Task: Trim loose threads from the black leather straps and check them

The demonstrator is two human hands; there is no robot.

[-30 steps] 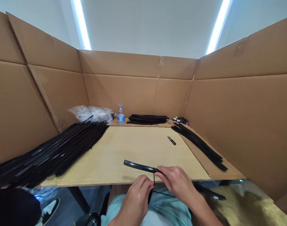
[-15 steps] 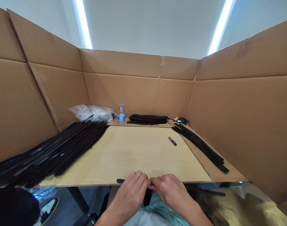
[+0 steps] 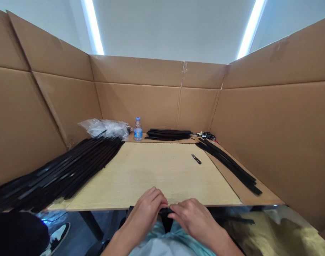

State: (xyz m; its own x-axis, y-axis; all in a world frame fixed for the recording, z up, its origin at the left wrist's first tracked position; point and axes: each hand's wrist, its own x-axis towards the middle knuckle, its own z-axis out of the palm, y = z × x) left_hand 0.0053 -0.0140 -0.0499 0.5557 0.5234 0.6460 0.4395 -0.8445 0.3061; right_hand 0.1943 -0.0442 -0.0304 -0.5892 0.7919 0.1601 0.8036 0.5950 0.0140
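Black strip sits at the near edge of the counter, between left hand and right hand, their fingers curled close, seemingly pinching it; one end hangs below the edge.

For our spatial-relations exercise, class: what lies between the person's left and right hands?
In the head view, a black strip lies between the left hand and the right hand.
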